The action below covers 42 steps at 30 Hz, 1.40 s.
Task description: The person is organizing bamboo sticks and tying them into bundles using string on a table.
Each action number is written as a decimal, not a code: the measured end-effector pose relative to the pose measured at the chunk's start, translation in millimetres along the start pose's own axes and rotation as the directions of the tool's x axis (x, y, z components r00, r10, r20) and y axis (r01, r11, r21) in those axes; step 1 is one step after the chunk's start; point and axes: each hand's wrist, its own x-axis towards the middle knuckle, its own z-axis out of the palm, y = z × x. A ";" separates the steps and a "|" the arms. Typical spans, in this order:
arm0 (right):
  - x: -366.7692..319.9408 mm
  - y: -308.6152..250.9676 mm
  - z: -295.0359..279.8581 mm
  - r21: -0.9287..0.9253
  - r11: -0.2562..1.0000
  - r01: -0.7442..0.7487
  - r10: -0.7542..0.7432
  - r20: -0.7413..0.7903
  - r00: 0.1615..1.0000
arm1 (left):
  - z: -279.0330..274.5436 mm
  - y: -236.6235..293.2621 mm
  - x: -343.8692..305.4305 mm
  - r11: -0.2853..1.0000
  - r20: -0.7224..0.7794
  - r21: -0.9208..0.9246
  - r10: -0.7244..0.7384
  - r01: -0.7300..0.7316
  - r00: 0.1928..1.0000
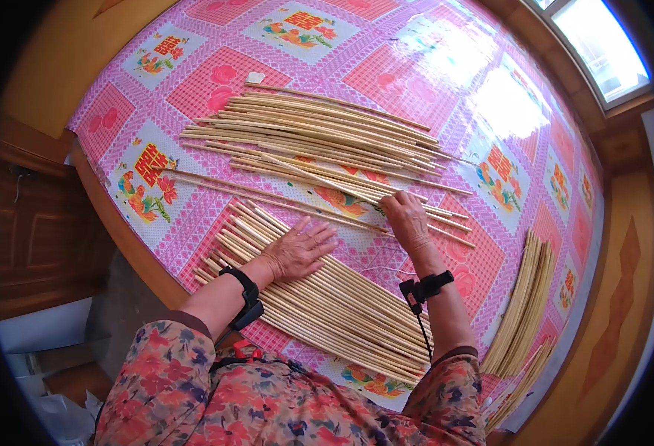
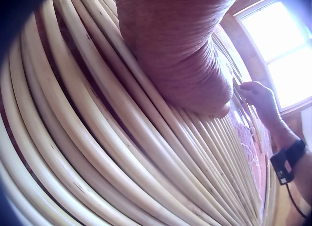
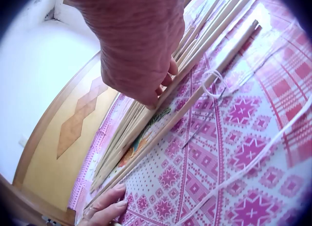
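Left hand (image 1: 297, 251), fingers straight, rests on stick row (image 1: 342, 301). Right hand (image 1: 407, 219), fingers curled, pinches loose stick (image 3: 209, 45) beyond the row; stick bundle (image 1: 520, 308) right of the row.

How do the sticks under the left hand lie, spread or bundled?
Spread: the sticks lie side by side under the left hand, gaps showing between some.

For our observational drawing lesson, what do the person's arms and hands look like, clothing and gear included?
The left hand and right hand are ungloved. Floral sleeves in red, pink and tan end in plain brown cuffs. Each wrist wears a black strap with a boxy black device; a thin black cable runs from the right one.
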 end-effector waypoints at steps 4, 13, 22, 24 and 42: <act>-5.7 -3.4 2.7 -0.026 1.000 0.002 -0.002 -0.003 1.000 | -0.2 0.5 1.0 1.000 0.023 0.009 -0.015 0.015 1.000; 23.1 -13.1 11.9 0.007 1.000 -0.026 0.027 -0.012 1.000 | 2.7 -1.2 1.0 1.000 0.013 0.016 -0.005 0.005 1.000; 41.4 -4.0 29.0 -0.121 0.993 0.011 -0.002 0.077 0.997 | 5.6 -3.9 -1.4 0.999 0.048 -0.012 -0.032 0.033 0.998; 42.7 -3.7 27.0 -0.194 0.980 0.038 -0.022 0.084 0.996 | 6.8 -4.4 -1.1 1.000 0.076 -0.004 -0.016 0.017 0.997; 33.0 -28.8 24.7 0.011 1.000 0.011 -0.010 -0.036 0.999 | 2.5 -0.6 3.7 1.000 -0.013 0.000 0.024 -0.024 1.000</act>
